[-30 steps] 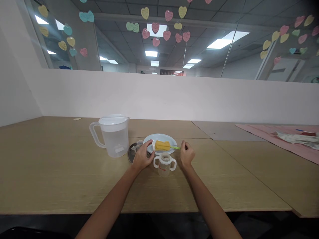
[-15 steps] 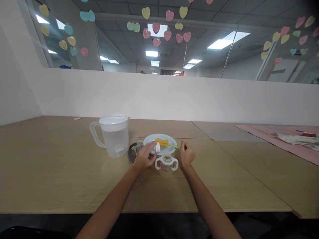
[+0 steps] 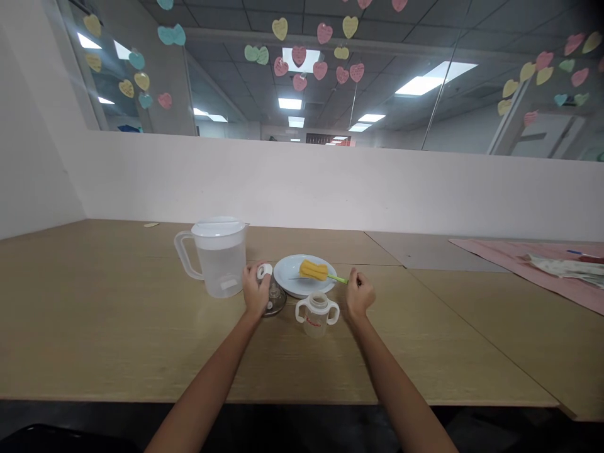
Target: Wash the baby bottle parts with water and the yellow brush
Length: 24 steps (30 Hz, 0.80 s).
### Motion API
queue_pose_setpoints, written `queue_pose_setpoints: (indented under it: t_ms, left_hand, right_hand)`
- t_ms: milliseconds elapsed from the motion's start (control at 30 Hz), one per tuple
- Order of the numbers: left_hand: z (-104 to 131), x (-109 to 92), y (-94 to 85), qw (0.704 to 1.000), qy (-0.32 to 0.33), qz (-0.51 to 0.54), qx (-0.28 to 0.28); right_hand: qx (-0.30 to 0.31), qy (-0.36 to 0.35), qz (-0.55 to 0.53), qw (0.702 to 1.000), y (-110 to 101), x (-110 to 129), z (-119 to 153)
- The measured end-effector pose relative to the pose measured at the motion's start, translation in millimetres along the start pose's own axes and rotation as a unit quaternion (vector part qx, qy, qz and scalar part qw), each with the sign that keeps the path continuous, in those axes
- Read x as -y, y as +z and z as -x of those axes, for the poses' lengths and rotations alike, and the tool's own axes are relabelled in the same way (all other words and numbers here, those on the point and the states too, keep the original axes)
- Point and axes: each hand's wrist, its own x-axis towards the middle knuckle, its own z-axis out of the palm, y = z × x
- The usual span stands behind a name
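A white ring-shaped cap (image 3: 265,271) is held in my left hand (image 3: 255,290), over the left part of a round dark metal dish (image 3: 280,307) with small clear parts in it. My right hand (image 3: 361,292) is closed around the end of the green handle (image 3: 338,278) of a yellow sponge brush (image 3: 313,270). The sponge head is over the pale blue-white plate (image 3: 285,284). Between my forearms, in front of the plate, a clear bottle (image 3: 315,322) with two white side handles stands upright with its top open.
A lidded clear pitcher (image 3: 221,261) of water stands left of my left hand. At the far right lies a pink cloth (image 3: 500,253) with a crumpled whitish cloth (image 3: 566,265) on it. The white wall runs behind the table.
My left hand has moved left with the white cap, away from the sponge and over the metal dish. My right hand still holds the brush, nearly in the same place.
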Motion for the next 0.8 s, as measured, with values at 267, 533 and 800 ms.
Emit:
queue_pose_setpoints:
  t_ms: [267, 533, 800]
  left_hand:
    - [-1, 15, 4.4, 0.979, -0.003, -0.106, 0.176]
    - [0, 9, 5.8, 0.944, 0.017, -0.18, 0.277]
    - [2, 8, 7.1, 0.93, 0.021, -0.23, 0.287]
  right_hand:
    - [0.005, 0.003, -0.005, 1.0, 0, -1, 0]
    - [0.008, -0.01, 0.007, 1.0, 1, -2, 0]
    - [0.015, -0.01, 0.005, 1.0, 1, -2, 0]
